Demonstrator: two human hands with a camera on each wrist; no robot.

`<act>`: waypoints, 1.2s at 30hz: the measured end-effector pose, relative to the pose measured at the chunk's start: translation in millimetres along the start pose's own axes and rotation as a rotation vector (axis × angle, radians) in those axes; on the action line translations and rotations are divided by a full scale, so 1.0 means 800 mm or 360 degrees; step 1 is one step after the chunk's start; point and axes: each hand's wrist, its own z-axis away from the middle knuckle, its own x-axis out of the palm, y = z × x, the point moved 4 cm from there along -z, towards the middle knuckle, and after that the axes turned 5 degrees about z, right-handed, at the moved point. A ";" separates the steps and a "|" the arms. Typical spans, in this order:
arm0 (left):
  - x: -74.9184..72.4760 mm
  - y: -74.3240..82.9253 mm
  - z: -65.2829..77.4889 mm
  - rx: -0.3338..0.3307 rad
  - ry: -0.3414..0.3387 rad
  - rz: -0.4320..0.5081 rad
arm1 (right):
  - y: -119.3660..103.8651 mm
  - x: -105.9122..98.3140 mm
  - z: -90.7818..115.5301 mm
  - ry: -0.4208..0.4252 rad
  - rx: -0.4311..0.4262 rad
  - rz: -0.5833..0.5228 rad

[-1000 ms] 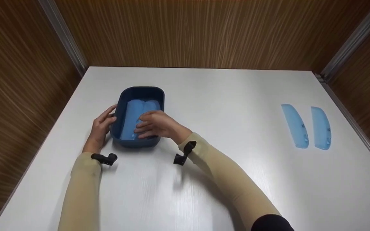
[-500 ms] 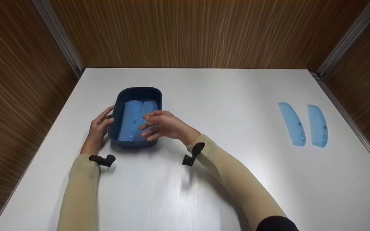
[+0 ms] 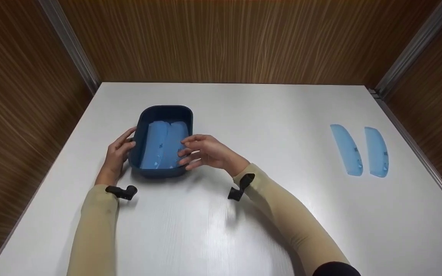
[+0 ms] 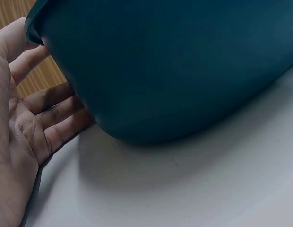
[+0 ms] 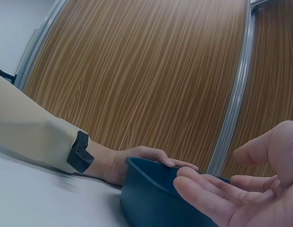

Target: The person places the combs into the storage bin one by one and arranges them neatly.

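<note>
Sleeves: tan, nearest us; left sleeve [image 3: 95,230] & right sleeve [image 3: 290,214] both run up from the bottom edge of the head view, w/ a dk band [image 3: 336,269] round the right arm.
Wrist cams: black, one per arm; left cam [image 3: 121,192] & right cam [image 3: 241,187], both nr the cuffs.
Right hand [image 3: 209,152]: over the near right part of the box [image 3: 163,173]; fingers spread & loosely bent, thumb apart, gripping nothing that we can see. We can't tell if the fingertips touch what's below.
Left hand [image 3: 116,155]: at the box's left side, thumb nr the rim; we see fingers fairly straight, slightly apart, resting against the outer wall.
Box: dk blue, rounded corners, open top, upright on the worktop [image 3: 251,115], left of ctr, btwn both hands.
In the box: 2 lt-blue flat pcs, lengthwise, side by side; left inner pc [image 3: 155,142] w/ small dk print, right inner pc [image 3: 175,138] partly hidden by the right fingers.
Loose pcs: 2 similar lt-blue ones, one edge curved, flat on the worktop, well apart from the box; left loose pc [image 3: 347,149] & right loose pc [image 3: 377,151], nr each other, not touching.
Back panel [image 3: 221,42]: brown wood grain, behind the worktop's far edge.
</note>
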 end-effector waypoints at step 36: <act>-0.006 -0.003 0.002 -0.0017 0.0016 0.0018 | 0.012 -0.070 0.053 0.0169 0.0077 0.0027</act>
